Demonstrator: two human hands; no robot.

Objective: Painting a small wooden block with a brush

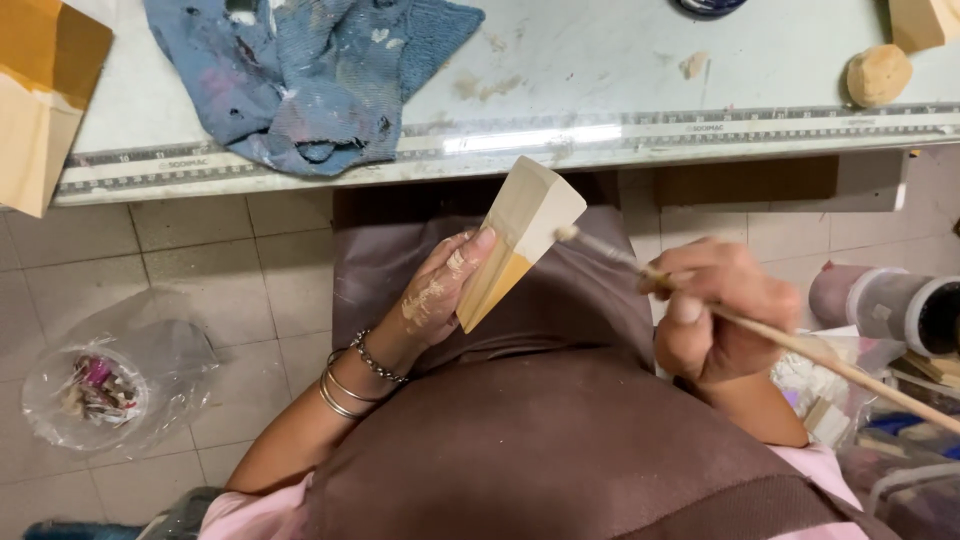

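My left hand, smeared with pale paint and wearing bangles at the wrist, holds a wooden block above my lap. The block's upper part is coated cream and its lower part is bare tan wood. My right hand grips a long thin wooden paintbrush. The brush tip touches the right side of the block. A brown apron covers my lap below both hands.
A pale worktable with a ruler strip along its front edge carries a stained blue rag, tan wooden pieces at right and a wooden board at left. A plastic bag lies on the tiled floor; containers crowd my right.
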